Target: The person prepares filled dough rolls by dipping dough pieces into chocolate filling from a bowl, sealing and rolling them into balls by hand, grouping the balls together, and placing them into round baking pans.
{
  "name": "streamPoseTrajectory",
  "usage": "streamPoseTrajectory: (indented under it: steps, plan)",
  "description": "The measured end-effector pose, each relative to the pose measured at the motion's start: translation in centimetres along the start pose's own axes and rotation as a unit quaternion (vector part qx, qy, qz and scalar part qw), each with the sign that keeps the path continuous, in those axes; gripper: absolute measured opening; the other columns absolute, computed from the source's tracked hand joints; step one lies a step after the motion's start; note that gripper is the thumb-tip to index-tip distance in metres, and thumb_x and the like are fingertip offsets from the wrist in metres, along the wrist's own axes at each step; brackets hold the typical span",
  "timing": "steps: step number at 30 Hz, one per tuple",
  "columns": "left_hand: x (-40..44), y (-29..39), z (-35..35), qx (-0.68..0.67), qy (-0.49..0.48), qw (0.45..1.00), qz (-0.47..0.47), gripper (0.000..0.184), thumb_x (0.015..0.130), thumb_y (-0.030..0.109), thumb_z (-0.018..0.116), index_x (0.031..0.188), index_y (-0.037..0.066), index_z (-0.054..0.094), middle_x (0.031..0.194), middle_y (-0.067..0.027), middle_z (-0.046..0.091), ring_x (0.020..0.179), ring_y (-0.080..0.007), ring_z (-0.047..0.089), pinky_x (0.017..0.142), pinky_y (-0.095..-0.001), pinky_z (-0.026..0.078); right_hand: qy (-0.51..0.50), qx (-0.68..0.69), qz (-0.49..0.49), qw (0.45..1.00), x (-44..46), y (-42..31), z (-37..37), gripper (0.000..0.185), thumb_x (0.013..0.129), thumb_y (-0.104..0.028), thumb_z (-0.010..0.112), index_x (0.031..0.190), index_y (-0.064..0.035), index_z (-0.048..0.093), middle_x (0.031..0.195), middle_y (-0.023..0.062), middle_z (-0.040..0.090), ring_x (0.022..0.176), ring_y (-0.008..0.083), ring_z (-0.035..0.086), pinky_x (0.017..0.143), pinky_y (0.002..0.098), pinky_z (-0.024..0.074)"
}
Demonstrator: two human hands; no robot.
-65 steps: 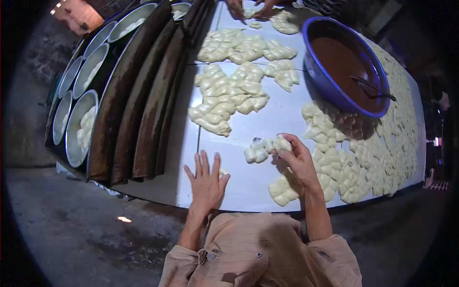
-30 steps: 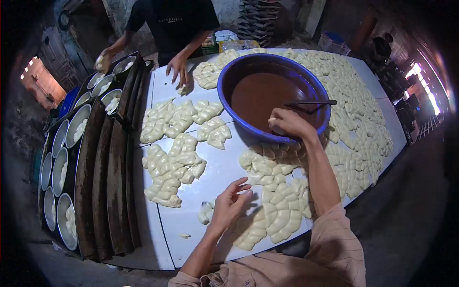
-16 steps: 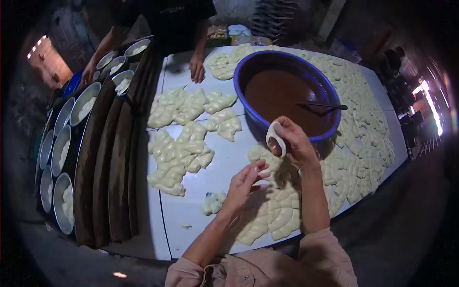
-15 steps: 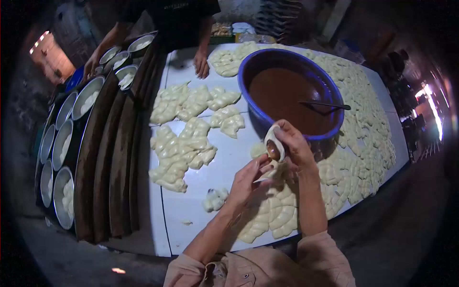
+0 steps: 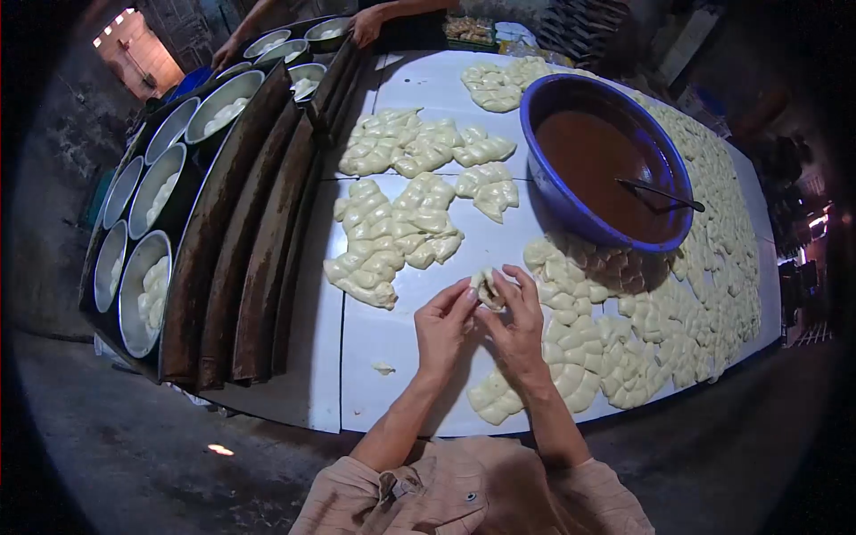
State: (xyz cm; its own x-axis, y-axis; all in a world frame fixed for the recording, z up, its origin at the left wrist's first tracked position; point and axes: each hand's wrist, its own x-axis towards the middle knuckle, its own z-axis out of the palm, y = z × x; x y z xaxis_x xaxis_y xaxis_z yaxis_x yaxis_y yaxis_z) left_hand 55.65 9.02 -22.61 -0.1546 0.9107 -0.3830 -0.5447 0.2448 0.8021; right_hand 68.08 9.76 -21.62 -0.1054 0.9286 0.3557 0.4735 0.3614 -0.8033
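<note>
My left hand [image 5: 444,325] and my right hand [image 5: 517,325] meet over the white table, their fingertips pinching one small piece of pale dough [image 5: 486,290] between them. A dark spot shows in the fold of that piece. Behind and to the right stands a blue basin [image 5: 553,178] of brown filling, with a dark-handled utensil [image 5: 660,193] leaning in it. Flattened dough pieces [image 5: 571,357] lie just right of my right hand. Another joined sheet of dough [image 5: 392,232] is beyond my left hand, and a small scrap [image 5: 383,367] sits left of my left wrist.
On the left, metal bowls [image 5: 147,294] holding dough stand beside long dark curved trays [image 5: 241,267]. A co-worker's hands [image 5: 366,27] are on the bowls and trays at the upper left. More dough [image 5: 713,232] covers the table's right side. A crate [image 5: 470,31] stands behind the far edge.
My hands have come together around the dough piece, closing its sides over the brown filling. The co-worker's hand has left the table for the trays. The view has shifted.
</note>
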Motion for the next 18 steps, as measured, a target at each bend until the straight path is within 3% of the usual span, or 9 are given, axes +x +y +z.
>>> streamPoseTrajectory:
  steps: [1, 4, 5, 8, 9, 12, 13, 17, 18]
  plan:
    - [-0.3, 0.0, 0.0, 0.005, 0.010, 1.000, 0.012, 0.032, 0.091, 0.009, 0.070, 0.121, -0.002, 0.065, 0.093, -0.0050, 0.070, 0.068, -0.0042, 0.057, 0.053, -0.0181, 0.042, 0.021, 0.061, 0.039, 0.997, -0.4, -0.3, 0.9, 0.036, 0.084, 0.002, 0.068, 0.120, -0.0022, 0.065, 0.125, 0.0146, 0.053, 0.099, 0.0244, 0.064, 0.080, 0.0307, 0.0533]
    - [-0.2, 0.2, -0.1, 0.079, 0.019, 0.991, 0.110, 0.033, 0.089, 0.009, 0.073, 0.120, -0.002, 0.066, 0.089, -0.0048, 0.070, 0.064, -0.0042, 0.056, 0.049, -0.0181, 0.041, 0.026, 0.048, 0.012, 0.998, -0.7, 0.7, 1.7, 0.026, 0.086, 0.002, 0.066, 0.111, -0.0004, 0.069, 0.112, 0.0125, 0.059, 0.089, 0.0222, 0.064, 0.077, 0.0313, 0.0524]
    - [-0.1, 0.5, -0.5, 0.071, -0.007, 0.994, 0.083, 0.034, 0.089, 0.010, 0.073, 0.120, -0.002, 0.066, 0.091, -0.0060, 0.070, 0.064, -0.0049, 0.057, 0.049, -0.0179, 0.041, 0.048, 0.075, 0.025, 0.996, -0.6, 0.8, 2.1, 0.020, 0.088, 0.001, 0.065, 0.106, -0.0005, 0.072, 0.101, 0.0088, 0.063, 0.081, 0.0177, 0.062, 0.075, 0.0296, 0.0507]
    - [0.8, 1.9, -1.0, 0.037, -0.073, 0.997, 0.003, 0.032, 0.090, 0.013, 0.073, 0.117, -0.004, 0.066, 0.096, -0.0094, 0.070, 0.066, -0.0075, 0.062, 0.050, -0.0186, 0.046, -0.012, 0.253, 0.141, 0.957, -0.3, 1.5, 1.9, 0.018, 0.088, 0.001, 0.064, 0.104, -0.0009, 0.073, 0.100, 0.0069, 0.063, 0.080, 0.0154, 0.061, 0.076, 0.0272, 0.0488]
    - [1.1, 2.7, -1.2, 0.048, -0.082, 0.995, -0.030, 0.032, 0.090, 0.014, 0.072, 0.116, -0.004, 0.066, 0.095, -0.0095, 0.070, 0.067, -0.0079, 0.062, 0.051, -0.0189, 0.048, -0.054, 0.256, 0.201, 0.944, -0.2, 1.3, 1.3, 0.021, 0.087, -0.001, 0.066, 0.108, -0.0014, 0.072, 0.105, 0.0067, 0.063, 0.084, 0.0137, 0.059, 0.078, 0.0256, 0.0475]
    - [1.5, 4.9, -2.0, 0.067, -0.101, 0.989, -0.086, 0.029, 0.091, 0.014, 0.071, 0.112, -0.005, 0.066, 0.093, -0.0096, 0.070, 0.068, -0.0088, 0.064, 0.058, -0.0205, 0.054, -0.125, 0.339, 0.239, 0.901, -0.1, -1.3, -0.6, 0.025, 0.088, -0.005, 0.068, 0.112, -0.0013, 0.071, 0.109, 0.0077, 0.063, 0.090, 0.0140, 0.059, 0.078, 0.0250, 0.0478]
    - [1.6, 5.0, -2.2, 0.068, -0.102, 0.989, -0.086, 0.028, 0.091, 0.014, 0.071, 0.112, -0.004, 0.066, 0.092, -0.0088, 0.069, 0.069, -0.0090, 0.064, 0.059, -0.0206, 0.055, -0.144, 0.316, 0.179, 0.920, -0.4, -1.2, -0.8, 0.027, 0.088, -0.006, 0.068, 0.115, -0.0012, 0.070, 0.112, 0.0082, 0.061, 0.096, 0.0142, 0.058, 0.081, 0.0261, 0.0482]
    - [0.3, 4.0, -2.7, 0.094, -0.151, 0.981, -0.075, 0.029, 0.093, 0.017, 0.069, 0.116, 0.001, 0.065, 0.096, -0.0069, 0.069, 0.080, -0.0111, 0.067, 0.065, -0.0226, 0.058, -0.087, 0.283, 0.115, 0.948, -1.4, 0.7, -0.1, 0.027, 0.087, -0.006, 0.071, 0.113, -0.0025, 0.071, 0.112, 0.0078, 0.059, 0.103, 0.0158, 0.056, 0.086, 0.0291, 0.0479]
    - [0.1, 3.8, -2.8, 0.090, -0.163, 0.980, -0.074, 0.029, 0.093, 0.016, 0.068, 0.116, 0.001, 0.064, 0.098, -0.0072, 0.069, 0.081, -0.0114, 0.067, 0.066, -0.0229, 0.058, -0.061, 0.277, 0.045, 0.958, -1.1, 1.1, 0.1, 0.021, 0.087, -0.006, 0.071, 0.107, -0.0025, 0.072, 0.111, 0.0082, 0.059, 0.102, 0.0162, 0.056, 0.086, 0.0297, 0.0480]
